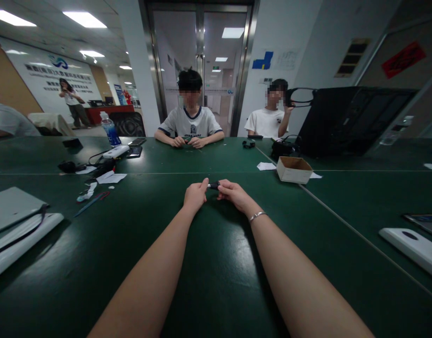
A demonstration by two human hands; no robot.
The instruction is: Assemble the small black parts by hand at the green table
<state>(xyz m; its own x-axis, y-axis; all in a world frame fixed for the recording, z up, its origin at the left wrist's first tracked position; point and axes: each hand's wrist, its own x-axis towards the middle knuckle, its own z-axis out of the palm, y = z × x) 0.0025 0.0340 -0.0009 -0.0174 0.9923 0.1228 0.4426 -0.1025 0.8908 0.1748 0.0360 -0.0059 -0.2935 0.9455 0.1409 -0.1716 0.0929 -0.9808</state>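
Note:
Both my hands meet over the green table [219,253], holding a small black-and-silver object [213,186] between them. My left hand [196,196] is closed at its silver end, with the thumb on top. The black end sits in the pinched fingers of my right hand [235,193], whose wrist wears a silver bracelet [258,216]. Fingers cover much of the object, and it is too small to tell its exact kind.
An open cardboard box [293,171] stands to the right, beside white paper [266,166]. Cables, a blue pen-like stick [91,203] and a bottle [110,129] lie or stand leftward. Across the table sits a person [190,117]; another person [270,119] is near a large black case [352,119].

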